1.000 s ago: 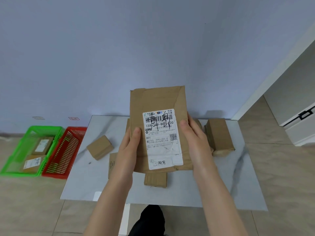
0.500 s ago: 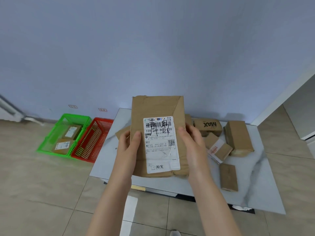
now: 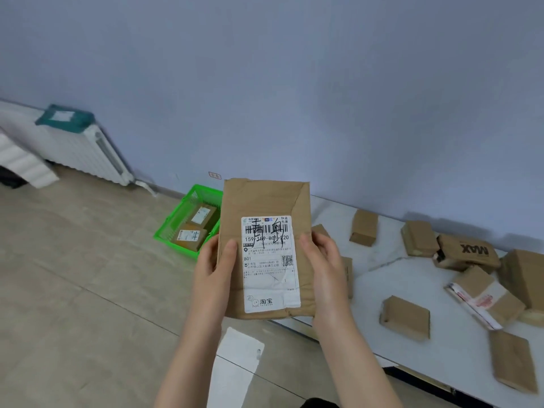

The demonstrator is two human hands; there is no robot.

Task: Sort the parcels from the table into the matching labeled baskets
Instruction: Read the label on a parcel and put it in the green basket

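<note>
Right, both hands are up in the head view with one flat brown paper parcel (image 3: 263,201) between them, held upright in the air with its face to the camera. The left hand (image 3: 212,270) grips the left edge, thumb laid on the front and fingers tucked behind; the right hand (image 3: 327,269) clamps the right edge the same way, thumb resting just beside the white shipping label (image 3: 269,278). That label carries a barcode, a QR code, the code B01 and black handwriting scrawled over the top. The parcel hangs clear of the white marble table (image 3: 385,266), near its left end, and covers the right side of the green basket (image 3: 175,248) standing on the tiled floor by the wall. Two labelled cardboard parcels (image 3: 202,216) lie inside that basket. A small tag (image 3: 214,175) is stuck on the wall above it. Across the table sit more brown cartons: a small one (image 3: 364,227) near the wall, a box printed MAX (image 3: 468,251), one bound with red-and-white tape (image 3: 485,298), and a flat one (image 3: 404,318) near the front edge. Far left, a white radiator (image 3: 76,151) has a teal packet (image 3: 64,119) on top.
</note>
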